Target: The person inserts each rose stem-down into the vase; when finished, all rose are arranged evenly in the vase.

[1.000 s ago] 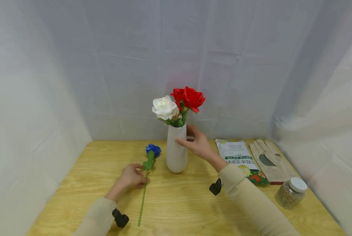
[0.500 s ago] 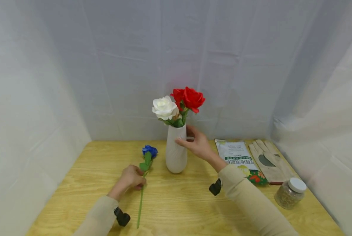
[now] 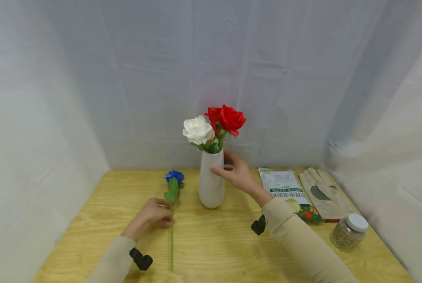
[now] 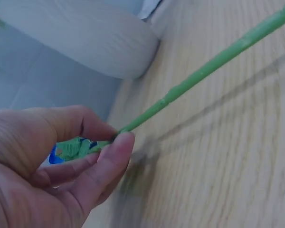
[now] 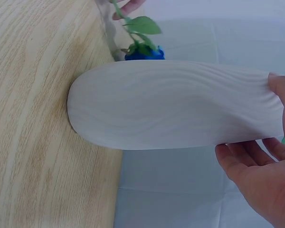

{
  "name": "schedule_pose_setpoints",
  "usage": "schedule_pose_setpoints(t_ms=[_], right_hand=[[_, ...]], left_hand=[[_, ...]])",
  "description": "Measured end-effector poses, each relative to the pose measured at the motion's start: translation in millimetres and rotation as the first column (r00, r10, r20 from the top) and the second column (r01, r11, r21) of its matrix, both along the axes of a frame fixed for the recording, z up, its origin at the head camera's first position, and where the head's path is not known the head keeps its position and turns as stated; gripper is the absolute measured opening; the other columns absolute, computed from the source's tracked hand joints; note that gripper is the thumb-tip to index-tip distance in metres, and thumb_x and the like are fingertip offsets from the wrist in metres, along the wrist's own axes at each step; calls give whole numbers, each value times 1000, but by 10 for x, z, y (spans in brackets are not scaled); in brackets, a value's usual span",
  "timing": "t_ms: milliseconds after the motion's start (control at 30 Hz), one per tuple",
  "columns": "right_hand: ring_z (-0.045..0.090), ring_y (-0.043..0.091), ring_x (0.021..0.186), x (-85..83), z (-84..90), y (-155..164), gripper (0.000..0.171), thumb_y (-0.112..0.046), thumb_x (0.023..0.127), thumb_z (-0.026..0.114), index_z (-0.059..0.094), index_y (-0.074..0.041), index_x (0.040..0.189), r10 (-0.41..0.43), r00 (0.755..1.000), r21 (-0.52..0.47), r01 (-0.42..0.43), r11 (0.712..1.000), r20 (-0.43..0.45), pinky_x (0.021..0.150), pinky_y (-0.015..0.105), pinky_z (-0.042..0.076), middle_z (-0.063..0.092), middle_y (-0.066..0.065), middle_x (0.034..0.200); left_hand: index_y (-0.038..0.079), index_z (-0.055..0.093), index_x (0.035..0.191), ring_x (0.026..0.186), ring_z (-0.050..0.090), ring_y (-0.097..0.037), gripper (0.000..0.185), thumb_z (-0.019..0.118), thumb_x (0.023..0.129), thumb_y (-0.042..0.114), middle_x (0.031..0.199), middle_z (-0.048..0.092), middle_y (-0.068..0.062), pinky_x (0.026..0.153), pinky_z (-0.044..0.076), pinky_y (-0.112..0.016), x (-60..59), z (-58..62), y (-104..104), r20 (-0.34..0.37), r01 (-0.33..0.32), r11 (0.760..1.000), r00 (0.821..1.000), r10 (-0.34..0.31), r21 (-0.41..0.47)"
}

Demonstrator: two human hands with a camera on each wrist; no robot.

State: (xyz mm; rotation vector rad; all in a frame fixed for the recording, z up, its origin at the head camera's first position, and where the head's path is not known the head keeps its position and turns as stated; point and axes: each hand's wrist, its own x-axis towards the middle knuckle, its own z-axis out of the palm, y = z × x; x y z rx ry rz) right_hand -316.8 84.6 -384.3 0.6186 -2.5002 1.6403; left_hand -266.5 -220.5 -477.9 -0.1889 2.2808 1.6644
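Observation:
A white ribbed vase (image 3: 211, 181) stands mid-table holding a white rose (image 3: 197, 129) and a red rose (image 3: 228, 117). My right hand (image 3: 233, 171) grips the vase's upper part, thumb and fingers round its neck; the vase (image 5: 171, 104) fills the right wrist view with my right hand (image 5: 261, 175) at its top. My left hand (image 3: 154, 214) pinches the green stem of a blue rose (image 3: 174, 176), its bloom raised left of the vase, the stem (image 3: 171, 243) running toward me. In the left wrist view my fingers (image 4: 85, 161) pinch the stem (image 4: 204, 71) above the wood.
Right of the vase lie a printed packet (image 3: 288, 190) and a tan work glove (image 3: 322, 192). A small glass jar with a white lid (image 3: 349, 232) stands near the right front. White cloth walls close in the wooden table (image 3: 214, 243) on three sides.
My left hand has drawn back toward me and swung the blue rose upright and leftward, lifting its bloom. The right hand stays on the vase.

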Motion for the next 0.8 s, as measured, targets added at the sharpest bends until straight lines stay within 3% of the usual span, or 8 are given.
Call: schedule_pose_setpoints(t_ms=[133, 200, 267, 367, 433, 633, 800], right_hand=[[63, 38, 128, -8, -8, 3, 69, -23, 95, 81, 49, -3, 152, 5, 1000, -5, -5, 1000, 2, 107, 54, 56, 64, 22, 139], [63, 38, 128, -7, -7, 5, 68, -22, 95, 81, 49, -3, 152, 7, 1000, -4, -7, 1000, -2, 107, 53, 56, 64, 22, 139], [63, 38, 128, -5, -5, 5, 68, -22, 95, 81, 49, -3, 152, 8, 1000, -4, -8, 1000, -5, 106, 53, 56, 65, 21, 138], [64, 35, 127, 5, 0, 4, 67, -21, 95, 81, 50, -4, 152, 8, 1000, -4, -8, 1000, -11, 105, 51, 57, 66, 19, 137], [65, 34, 126, 8, -2, 2, 67, -22, 94, 81, 50, -4, 152, 7, 1000, -4, -7, 1000, -17, 105, 51, 57, 66, 19, 136], [66, 32, 125, 11, -13, -5, 68, -21, 94, 82, 51, -4, 151, 3, 999, 4, -3, 1000, -33, 105, 50, 58, 67, 19, 136], [65, 33, 127, 15, -8, -9, 69, -21, 94, 82, 50, -4, 152, -7, 999, 11, 8, 1000, -37, 106, 50, 57, 66, 19, 138]], left_hand=[[-15, 45, 146, 60, 70, -15, 66, 69, 85, -9, 86, 74, -14, 63, 64, -32, -5, 94, -80, -32, 20, 993, 999, -16, 118], [-13, 41, 150, 68, 73, -17, 66, 68, 90, -8, 98, 76, -24, 68, 66, -34, -8, 163, -103, -67, 34, 988, 997, -25, 149], [-11, 38, 153, 77, 75, -19, 67, 67, 93, -7, 106, 75, -23, 74, 66, -37, -3, 254, -105, -103, 43, 983, 994, -25, 180], [-9, 34, 156, 84, 74, -17, 66, 64, 97, -7, 104, 73, -17, 79, 66, -36, -3, 387, -93, -174, 54, 970, 985, -12, 238], [-6, 32, 158, 83, 73, -12, 67, 63, 99, -7, 97, 71, -2, 81, 66, -34, 4, 478, -82, -219, 60, 960, 976, 2, 273], [0, 29, 162, 87, 73, -8, 71, 63, 100, -6, 92, 67, 9, 84, 65, -31, 60, 696, -17, -362, 48, 944, 929, 78, 326], [0, 39, 155, 86, 74, -6, 63, 62, 98, -12, 89, 69, 11, 80, 65, -29, 94, 835, 103, -466, 33, 905, 865, 187, 424]])
